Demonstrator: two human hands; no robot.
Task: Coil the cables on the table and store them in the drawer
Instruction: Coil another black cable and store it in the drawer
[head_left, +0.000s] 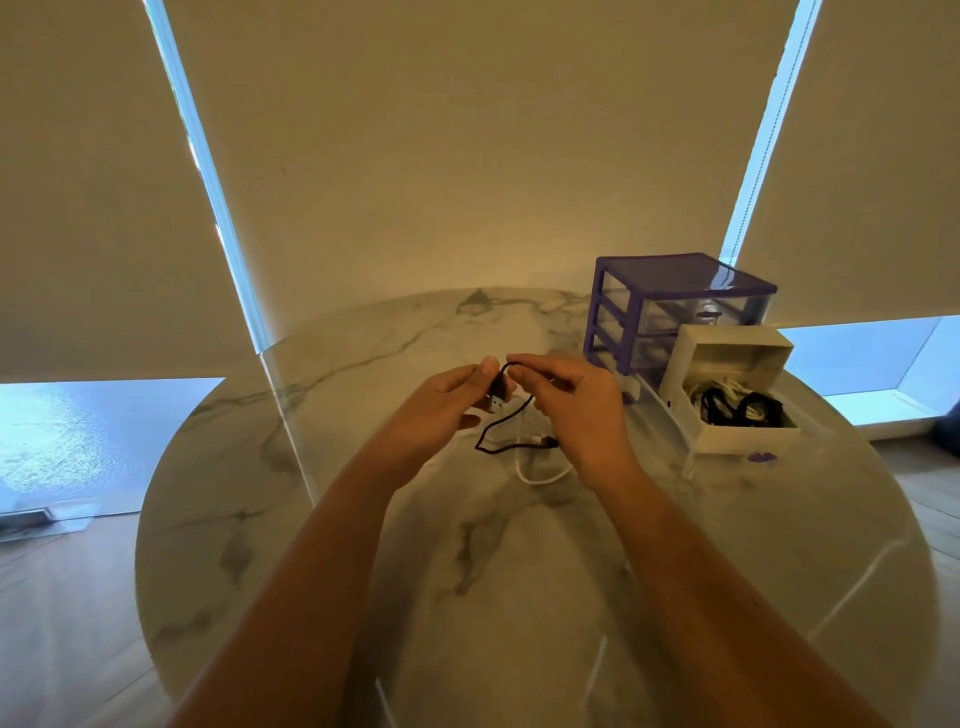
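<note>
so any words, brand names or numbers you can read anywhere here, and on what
None can be read.
purple drawer unit: no label shows.
white box: no print shows.
black cable, held by the left hand and right hand: plug markings, if any, too small to tell.

A round marble table (519, 571) carries it all. On it sit a purple drawer unit (670, 306), a white box (727, 395) and a white cable (540, 475).

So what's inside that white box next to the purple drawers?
The white box holds a tangle of black and white cables. Its near wall hides their lower parts and the bottom, so anything underneath cannot be seen.
</note>
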